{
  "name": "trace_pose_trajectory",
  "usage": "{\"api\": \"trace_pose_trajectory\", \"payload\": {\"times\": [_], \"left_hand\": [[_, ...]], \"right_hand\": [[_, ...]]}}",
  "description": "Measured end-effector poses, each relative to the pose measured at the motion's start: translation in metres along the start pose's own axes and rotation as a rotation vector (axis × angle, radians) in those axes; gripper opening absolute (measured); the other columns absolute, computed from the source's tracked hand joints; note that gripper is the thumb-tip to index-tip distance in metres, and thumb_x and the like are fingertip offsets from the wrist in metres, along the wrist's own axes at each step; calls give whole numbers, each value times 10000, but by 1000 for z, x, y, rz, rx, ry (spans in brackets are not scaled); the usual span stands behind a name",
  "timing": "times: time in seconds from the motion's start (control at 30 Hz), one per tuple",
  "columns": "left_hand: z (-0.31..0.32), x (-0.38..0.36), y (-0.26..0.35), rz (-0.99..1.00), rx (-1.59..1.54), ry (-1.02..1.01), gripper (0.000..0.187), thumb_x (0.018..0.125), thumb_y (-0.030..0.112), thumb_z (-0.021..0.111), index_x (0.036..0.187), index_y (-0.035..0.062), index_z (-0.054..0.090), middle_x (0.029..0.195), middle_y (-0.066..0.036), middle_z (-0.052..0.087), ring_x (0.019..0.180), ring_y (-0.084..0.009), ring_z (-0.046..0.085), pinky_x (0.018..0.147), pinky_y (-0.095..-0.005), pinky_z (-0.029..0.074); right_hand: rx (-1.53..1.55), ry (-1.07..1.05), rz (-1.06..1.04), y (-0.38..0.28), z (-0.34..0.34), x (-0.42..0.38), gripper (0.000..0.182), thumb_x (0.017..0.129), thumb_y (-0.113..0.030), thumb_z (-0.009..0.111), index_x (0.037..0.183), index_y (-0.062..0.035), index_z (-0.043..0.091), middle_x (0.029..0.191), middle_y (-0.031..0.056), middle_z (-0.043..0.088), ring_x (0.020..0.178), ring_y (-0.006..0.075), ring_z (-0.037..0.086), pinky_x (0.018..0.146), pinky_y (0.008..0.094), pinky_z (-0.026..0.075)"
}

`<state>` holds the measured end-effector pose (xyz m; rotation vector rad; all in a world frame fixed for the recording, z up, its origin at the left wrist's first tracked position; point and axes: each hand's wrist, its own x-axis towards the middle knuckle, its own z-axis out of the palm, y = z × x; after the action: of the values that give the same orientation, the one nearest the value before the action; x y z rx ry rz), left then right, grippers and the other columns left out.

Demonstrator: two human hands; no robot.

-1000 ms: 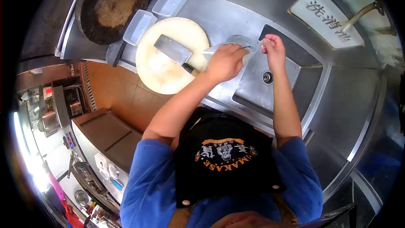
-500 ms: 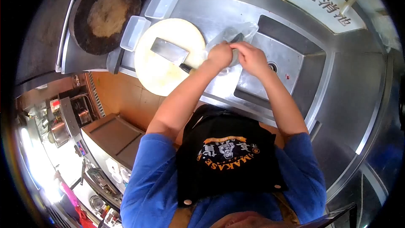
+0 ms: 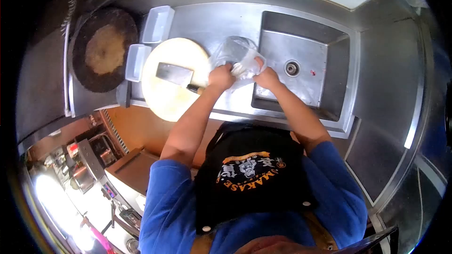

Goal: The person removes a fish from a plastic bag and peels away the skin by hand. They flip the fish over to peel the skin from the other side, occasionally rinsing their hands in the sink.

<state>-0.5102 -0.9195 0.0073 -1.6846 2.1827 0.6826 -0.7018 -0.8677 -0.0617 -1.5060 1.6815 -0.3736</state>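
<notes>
The steel counter (image 3: 212,19) ran across the top of the view, and everything below is placed relative to the round pale cutting board (image 3: 172,82) that lay on it. Well to the right of the board, the sink (image 3: 301,49) was sunk into the counter, its drain (image 3: 292,68) showing in the basin floor. To the left of the board sat a dark wok (image 3: 101,49) with a brownish patch in its middle. Two shallow white trays stood at the board's upper left, one (image 3: 157,23) above it and one (image 3: 134,61) just beside its left edge. A cleaver (image 3: 174,74) lay flat on the board, its handle pointing toward the right rim.

Just right of the board, between it and the sink, a clear plastic bag (image 3: 233,54) rested crumpled on the counter. The left hand (image 3: 221,76) gripped the bag's lower left part, fingers curled together into the plastic. The right hand (image 3: 266,76) pinched the bag's lower right edge near the sink's rim, fingers closed on the film. What the bag held could not be told.
</notes>
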Motion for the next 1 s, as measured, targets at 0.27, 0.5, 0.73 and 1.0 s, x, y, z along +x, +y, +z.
{"api": "trace_pose_trajectory", "payload": {"times": [0.27,0.5,0.73,1.0], "left_hand": [[-90,-5,5,-90,-958,63,343,723,107,732,1023,6,598,867,-92,671,795,-151,642,722,-297,509],[-168,-29,1,73,-1933,76,282,802,-22,637,1075,3,570,1004,-114,656,922,-219,653,845,-335,529],[-249,-87,15,413,-1948,217,339,801,-13,614,1135,-8,558,1054,-119,648,982,-226,639,895,-357,515],[-204,-85,6,454,-2091,217,568,752,5,634,1287,-27,446,1192,-158,583,1077,-272,600,964,-394,482]], "right_hand": [[-143,-104,-36,7,-28,21,868,730,-226,680,1463,-89,237,1031,258,643,947,393,633,828,431,502],[-249,-199,-172,9,-32,60,663,727,-118,634,1350,-65,411,1165,226,609,1067,379,595,932,424,463],[-234,54,-66,-19,-81,148,688,749,-172,639,1377,-65,381,1223,229,579,1131,367,566,969,416,447],[-414,-63,-76,-42,-64,191,615,825,-223,601,1394,-109,397,1260,188,574,1156,353,559,955,450,453]]}}
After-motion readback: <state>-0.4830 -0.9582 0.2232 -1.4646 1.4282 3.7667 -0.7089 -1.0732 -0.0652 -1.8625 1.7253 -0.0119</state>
